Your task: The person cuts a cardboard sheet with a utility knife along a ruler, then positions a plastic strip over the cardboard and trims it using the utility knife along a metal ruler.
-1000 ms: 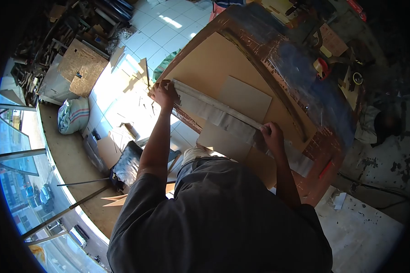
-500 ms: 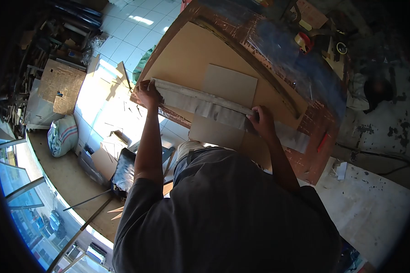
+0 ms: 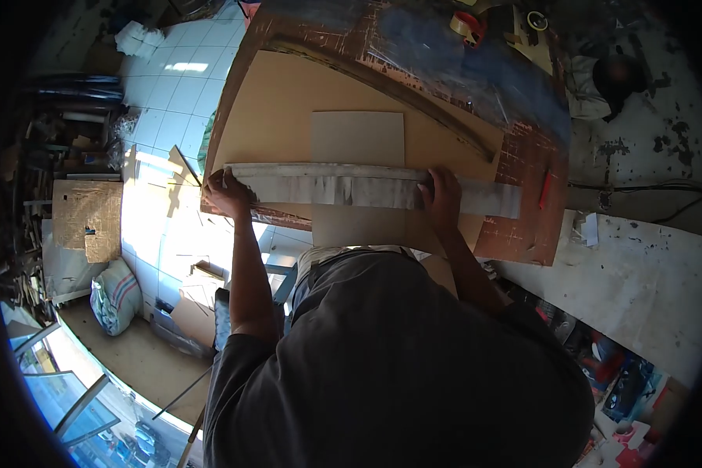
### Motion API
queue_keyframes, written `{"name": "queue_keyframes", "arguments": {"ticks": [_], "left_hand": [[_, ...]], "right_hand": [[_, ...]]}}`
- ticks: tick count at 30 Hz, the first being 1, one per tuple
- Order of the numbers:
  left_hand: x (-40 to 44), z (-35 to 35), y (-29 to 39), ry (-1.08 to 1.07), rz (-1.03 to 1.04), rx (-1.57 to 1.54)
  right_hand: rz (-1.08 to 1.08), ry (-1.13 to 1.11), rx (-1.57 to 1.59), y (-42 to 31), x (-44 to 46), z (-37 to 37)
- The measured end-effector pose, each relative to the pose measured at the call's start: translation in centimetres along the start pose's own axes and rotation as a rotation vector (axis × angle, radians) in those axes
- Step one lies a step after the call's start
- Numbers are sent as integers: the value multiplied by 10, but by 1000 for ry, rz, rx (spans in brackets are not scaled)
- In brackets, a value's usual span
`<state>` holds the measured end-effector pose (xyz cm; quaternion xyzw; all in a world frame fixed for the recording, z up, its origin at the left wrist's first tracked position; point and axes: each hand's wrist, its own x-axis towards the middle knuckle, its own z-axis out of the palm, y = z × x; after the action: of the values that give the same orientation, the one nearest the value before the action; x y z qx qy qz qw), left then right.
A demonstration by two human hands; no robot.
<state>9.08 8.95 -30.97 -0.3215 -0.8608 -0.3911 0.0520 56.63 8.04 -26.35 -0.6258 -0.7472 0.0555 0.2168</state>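
Striped sack near worn brown panel; sunlit white floor tiles; dark cables at right.

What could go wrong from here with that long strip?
The smaller sheet might slide, since neither hand is on it and the long strip simply crosses over it. The left hand is at the strip's end, near the edge of the table, so a slip there could swing the strip askew. The sheet's near edge, close to the person's body, could get nudged.
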Motion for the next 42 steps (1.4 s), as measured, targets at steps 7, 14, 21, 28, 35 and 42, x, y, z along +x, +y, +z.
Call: {"name": "queue_keyframes", "arguments": {"ticks": [7, 14, 21, 28, 35, 42], "left_hand": [[1, 4, -9, -27, -20, 8], [1, 4, -11, -33, -46, 25], [1, 7, -18, -42, -49, 58], [0, 6, -14, -48, -61, 68], [1, 5, -12, -81, -117, 51], [1, 5, -15, -94, -99, 30]], "right_hand": [[154, 104, 11, 20, -25, -5], [266, 300, 54, 42, -29, 11], [291, 405, 117, 35, -26, 14], [314, 465, 174, 28, -25, 14], [323, 468, 68, 29, -27, 15], [280, 473, 56, 31, -28, 18]]}}
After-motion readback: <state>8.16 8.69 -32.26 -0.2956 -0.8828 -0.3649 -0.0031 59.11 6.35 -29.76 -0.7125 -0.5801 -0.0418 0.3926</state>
